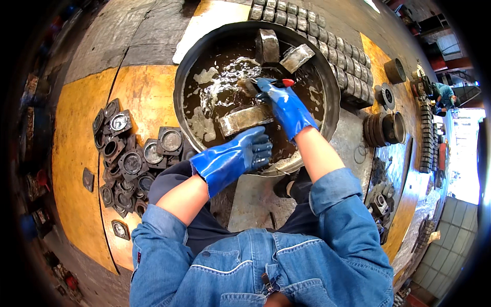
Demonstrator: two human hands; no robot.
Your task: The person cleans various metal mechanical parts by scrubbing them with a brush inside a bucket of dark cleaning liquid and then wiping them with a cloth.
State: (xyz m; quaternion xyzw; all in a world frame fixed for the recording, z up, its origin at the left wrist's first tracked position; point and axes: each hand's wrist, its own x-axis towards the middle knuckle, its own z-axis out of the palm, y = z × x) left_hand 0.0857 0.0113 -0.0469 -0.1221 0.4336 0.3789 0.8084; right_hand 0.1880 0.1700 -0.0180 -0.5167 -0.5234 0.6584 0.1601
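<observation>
A grey, curved metal block (245,119), centre frame in a round dark basin (179,97), looks heavy, rigid and slick, best gripped by its ends; the blue-gloved left hand (248,148) bends loosely beside it, the right hand (280,102) clasping a red-tipped black handle (288,82).

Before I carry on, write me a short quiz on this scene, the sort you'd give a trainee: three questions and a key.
1. Which blue-gloved hand holds the red-tipped hand tool?
2. True or false: the pile of square metal parts with round recesses lies to the left of the round basin.
3. Where do the stacked rows of dark blocks stand?
A) left of the basin
B) past the basin's upper-right side
C) between the person's feet

Key:
1. The right hand.
2. True.
3. B.
</observation>
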